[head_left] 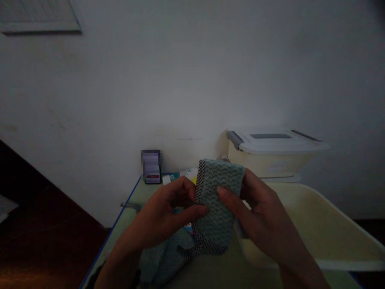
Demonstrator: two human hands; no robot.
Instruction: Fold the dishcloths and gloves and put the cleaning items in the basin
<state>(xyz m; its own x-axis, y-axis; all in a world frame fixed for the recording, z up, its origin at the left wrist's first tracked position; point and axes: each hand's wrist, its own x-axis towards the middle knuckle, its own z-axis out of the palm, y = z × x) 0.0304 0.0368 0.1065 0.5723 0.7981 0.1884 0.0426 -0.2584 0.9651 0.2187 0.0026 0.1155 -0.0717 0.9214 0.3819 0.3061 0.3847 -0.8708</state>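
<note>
We hold the folded cloth (221, 212) up between both hands, upright and a little tilted, its teal knit facing us and its checked trim (200, 180) running down the left side and along the bottom. Our left hand (165, 212) is closed on the trimmed edge, thumb laid over the front; how its fingers sit behind the trim is hard to tell. Our right hand (261, 208) clamps the opposite edge, thumb pressed on the knit and fingers tucked behind. A loose tail of trim hangs just below the grip on the left

Under the grip, a second knitted cloth (168, 257) lies on the green table (216, 273). Just beyond our left fingers are some printed packets (189, 173), and farther out to the left a phone (152, 166) leans on the wall. Right of the grip, partly behind our right hand, sits an open cream tub (319, 228), with a lidded box (270, 160) beyond it

We judge the step in hand to be squaring up the folded layers. A next move would call for both thumbs firm on the fold, so that the layers don't slip apart, and some care for that loose tail
</note>
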